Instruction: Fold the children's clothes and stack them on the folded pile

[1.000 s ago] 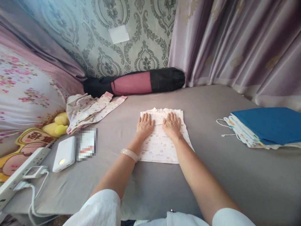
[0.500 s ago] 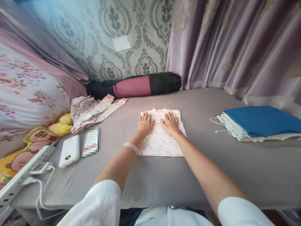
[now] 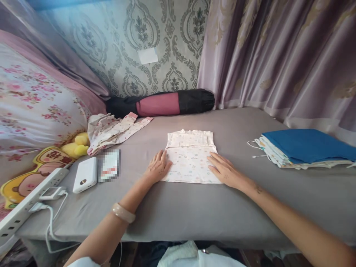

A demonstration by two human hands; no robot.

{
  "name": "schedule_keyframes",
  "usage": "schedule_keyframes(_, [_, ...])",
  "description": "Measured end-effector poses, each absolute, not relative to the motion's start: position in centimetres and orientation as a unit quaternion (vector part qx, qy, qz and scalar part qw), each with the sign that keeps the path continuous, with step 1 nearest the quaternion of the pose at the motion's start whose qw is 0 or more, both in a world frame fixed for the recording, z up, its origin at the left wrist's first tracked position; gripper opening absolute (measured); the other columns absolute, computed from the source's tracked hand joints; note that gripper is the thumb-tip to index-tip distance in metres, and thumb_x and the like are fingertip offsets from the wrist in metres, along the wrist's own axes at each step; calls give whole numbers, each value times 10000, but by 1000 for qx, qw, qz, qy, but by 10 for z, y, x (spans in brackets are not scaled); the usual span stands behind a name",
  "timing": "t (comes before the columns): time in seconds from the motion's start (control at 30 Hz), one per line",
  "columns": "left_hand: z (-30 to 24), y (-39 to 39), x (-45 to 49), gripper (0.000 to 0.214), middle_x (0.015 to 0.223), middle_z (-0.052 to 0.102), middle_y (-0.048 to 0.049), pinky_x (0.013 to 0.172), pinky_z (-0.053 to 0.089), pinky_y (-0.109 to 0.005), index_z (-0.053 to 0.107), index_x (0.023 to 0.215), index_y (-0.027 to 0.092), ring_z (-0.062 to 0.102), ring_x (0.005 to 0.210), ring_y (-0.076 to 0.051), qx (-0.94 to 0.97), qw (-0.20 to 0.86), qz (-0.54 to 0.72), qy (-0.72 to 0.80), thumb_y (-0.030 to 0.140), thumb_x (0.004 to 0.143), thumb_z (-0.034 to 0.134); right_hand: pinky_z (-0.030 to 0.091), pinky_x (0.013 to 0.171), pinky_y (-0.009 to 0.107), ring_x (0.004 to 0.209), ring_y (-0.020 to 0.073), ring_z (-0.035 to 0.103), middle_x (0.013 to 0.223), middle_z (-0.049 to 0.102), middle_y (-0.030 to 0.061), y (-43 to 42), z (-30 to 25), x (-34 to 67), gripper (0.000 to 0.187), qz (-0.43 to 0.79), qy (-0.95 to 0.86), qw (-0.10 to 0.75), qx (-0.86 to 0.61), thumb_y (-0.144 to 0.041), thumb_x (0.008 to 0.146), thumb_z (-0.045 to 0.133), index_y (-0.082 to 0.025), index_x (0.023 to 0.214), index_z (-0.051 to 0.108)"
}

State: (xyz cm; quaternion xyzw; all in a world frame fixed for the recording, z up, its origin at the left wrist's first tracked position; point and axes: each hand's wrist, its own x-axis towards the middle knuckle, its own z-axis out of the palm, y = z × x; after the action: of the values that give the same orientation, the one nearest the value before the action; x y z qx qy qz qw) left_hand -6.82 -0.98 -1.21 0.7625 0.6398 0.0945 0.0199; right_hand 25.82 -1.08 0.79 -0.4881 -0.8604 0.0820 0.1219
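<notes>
A small white patterned garment [image 3: 190,165], partly folded, lies flat on the grey-covered surface [image 3: 178,211] before me. Its upper part is doubled over in a band at the far end. My left hand [image 3: 160,166] rests at the garment's left edge, fingers stretched out and touching the cloth. At the opposite edge, my right hand [image 3: 226,170] lies with its fingers extended onto the fabric. Neither hand grasps anything. A pale bangle [image 3: 123,213] circles my left forearm.
Folded clothes topped with blue cloth [image 3: 308,146] lie at right. Left are crumpled patterned clothes [image 3: 111,131], a white power bank [image 3: 85,174], a blurred packet [image 3: 109,165], a power strip [image 3: 33,196] with cables and yellow plush toys [image 3: 76,144]. A black-and-pink long bag [image 3: 158,103] lies along the wall.
Both hands have moved apart and nearer to me, from the garment's folded upper band to its left and right edges. The band is now uncovered.
</notes>
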Motion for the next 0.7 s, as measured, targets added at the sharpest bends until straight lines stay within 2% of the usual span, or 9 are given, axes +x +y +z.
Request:
schedule_keyframes(0.13, [-1,-34,-83,478,1284,522,-174,1009,399,-453,524,1183,138,499,1188,-314,732,43,113,670,516,910,421,418,983,418,1156,273,538,1282,572,120,-32,11,276,382,49,-810,143,-567,-393,942,372,-201,1200,579])
schedule_keyframes(0.23, [9,-46,-87,364,1078,566,-134,945,430,-427,580,935,168,540,1034,-288,701,78,122,698,514,859,496,448,875,398,1006,270,567,1063,614,108,-42,11,282,314,32,-774,150,-614,-436,918,407,-205,961,616])
schedule_keyframes(0.33, [17,-52,-84,300,1026,562,-113,945,420,-407,586,787,190,530,1018,-277,675,138,135,713,486,813,547,441,825,380,906,247,570,924,598,74,-48,11,283,257,39,-759,158,-631,-434,884,454,-224,793,570])
schedule_keyframes(0.5, [27,-53,-76,316,937,575,-85,869,429,-366,584,658,196,533,984,-268,637,204,160,727,497,753,577,430,746,333,823,211,573,851,589,49,-49,13,278,213,106,-749,176,-630,-386,834,492,-236,684,512])
schedule_keyframes(0.7, [35,-56,-75,356,636,544,19,572,349,-262,534,698,196,491,610,-146,586,327,221,707,543,739,600,376,567,287,592,165,538,652,590,-10,-51,26,272,233,221,-682,183,-673,-454,820,505,-252,708,475])
